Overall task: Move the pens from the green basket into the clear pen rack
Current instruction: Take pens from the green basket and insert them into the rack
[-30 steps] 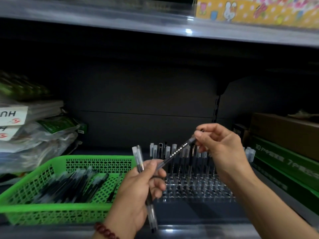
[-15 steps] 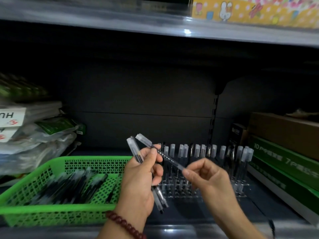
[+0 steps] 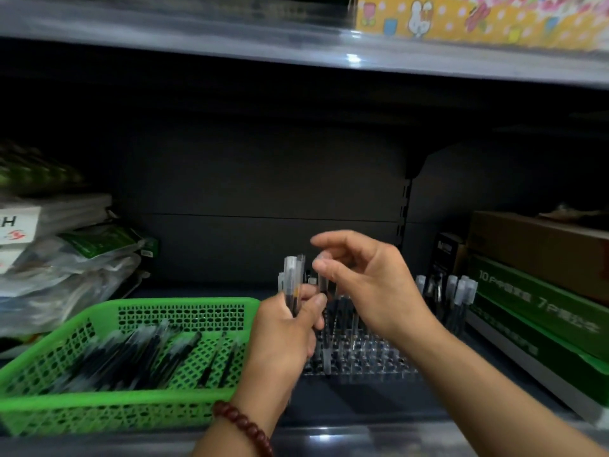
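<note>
The green basket (image 3: 131,407) sits on the left side of a dark shelf (image 3: 362,400). Lots of black pens (image 3: 138,354) lie flat in it in a messy pile, mostly on its left side. Just beside the basket, on the right, is the clear pen rack (image 3: 362,357), which has many little holes. Some pens already stand up straight in it, and a small bunch of standing pens (image 3: 458,298) is at its far right end. The left hand (image 3: 283,328) is in front of the rack, between the basket and the rack. Its fingers are curled tight round a few held pens (image 3: 291,275), which point up with their clear caps on top. A bead bracelet (image 3: 244,427) is on that wrist. The right hand (image 3: 365,285) is up over the rack, close to the left hand. Its first finger and thumb are bent and a little way apart. One blurry pen stands right under the thumb, but I cannot tell if the fingers pinch it or only come near it. On the left of the shelf, behind the basket, is a stack of plastic packs (image 3: 66,265). On the right are green boxes (image 3: 534,308) with a brown box (image 3: 534,242) on top of them. On the shelf above is a yellow box (image 3: 478,18) with a bunny picture on it.
</note>
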